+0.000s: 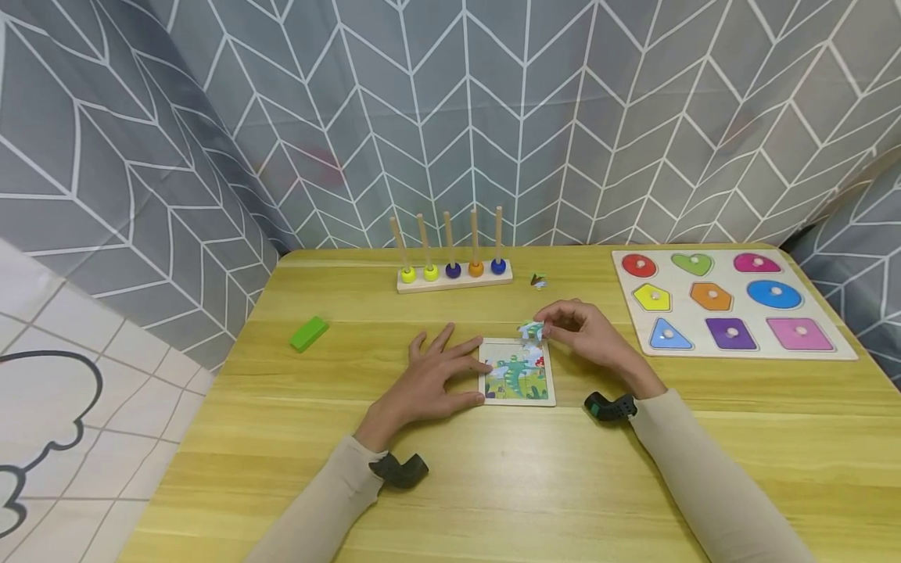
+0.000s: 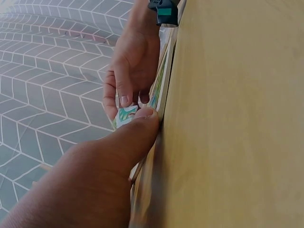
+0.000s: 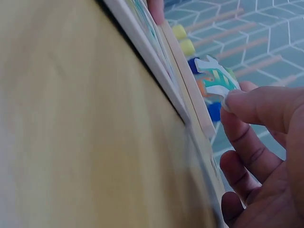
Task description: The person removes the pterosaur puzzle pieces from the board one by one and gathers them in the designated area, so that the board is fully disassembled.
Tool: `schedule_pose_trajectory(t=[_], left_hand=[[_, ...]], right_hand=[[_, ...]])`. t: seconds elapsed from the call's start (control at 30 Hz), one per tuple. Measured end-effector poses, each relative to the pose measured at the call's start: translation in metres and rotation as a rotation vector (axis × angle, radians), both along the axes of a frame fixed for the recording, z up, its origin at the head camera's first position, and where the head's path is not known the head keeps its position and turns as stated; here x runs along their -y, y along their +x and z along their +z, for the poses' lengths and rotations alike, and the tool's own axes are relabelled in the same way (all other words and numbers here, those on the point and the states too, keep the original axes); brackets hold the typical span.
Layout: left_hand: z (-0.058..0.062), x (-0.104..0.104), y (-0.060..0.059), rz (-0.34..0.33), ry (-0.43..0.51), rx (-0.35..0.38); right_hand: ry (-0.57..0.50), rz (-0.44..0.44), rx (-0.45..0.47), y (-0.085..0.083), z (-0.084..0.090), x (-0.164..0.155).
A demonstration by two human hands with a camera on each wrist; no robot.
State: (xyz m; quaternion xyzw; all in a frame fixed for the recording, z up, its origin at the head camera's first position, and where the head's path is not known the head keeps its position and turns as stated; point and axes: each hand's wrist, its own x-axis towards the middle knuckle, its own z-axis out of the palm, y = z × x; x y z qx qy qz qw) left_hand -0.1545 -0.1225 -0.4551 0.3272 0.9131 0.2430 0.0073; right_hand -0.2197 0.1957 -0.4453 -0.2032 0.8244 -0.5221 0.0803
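Observation:
My right hand (image 1: 586,338) pinches a jigsaw puzzle piece (image 1: 532,331) between thumb and fingers, at the upper right edge of a puzzle board (image 1: 518,375). White and green-teal printing shows on the piece (image 3: 218,81) in the right wrist view. The square board has a pale rim and a picture of a green dinosaur-like figure, with a bare strip along its top. My left hand (image 1: 436,381) lies with spread fingers at the board's left side, fingertips on its rim. One loose puzzle piece (image 1: 538,280) lies on the table behind the board.
A peg stand (image 1: 454,281) with upright rods and coloured beads stands at the table's back edge. At the right lies a shape board (image 1: 679,313) with knobbed coloured shapes. A green block (image 1: 308,334) lies at the left. A patterned curtain (image 1: 450,117) hangs behind the table.

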Motion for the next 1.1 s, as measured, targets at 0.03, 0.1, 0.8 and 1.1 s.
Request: schedule_pose_trajectory(t=[0.03, 0.1, 0.8, 1.1], left_hand=[[0.0, 0.0, 0.0, 0.0, -0.002, 0.0], [-0.001, 0.0, 0.0, -0.001, -0.004, -0.001], [-0.001, 0.0, 0.0, -0.003, -0.003, 0.016], [-0.001, -0.001, 0.0, 0.001, -0.008, 0.012]], right_hand=[[0.001, -0.011, -0.004, -0.001, 0.0, -0.003], [0.002, -0.033, -0.012, -0.002, 0.0, -0.008], [0.175, -0.201, -0.21, -0.011, -0.008, -0.024], [0.171, -0.227, -0.283, -0.012, -0.011, -0.024]])
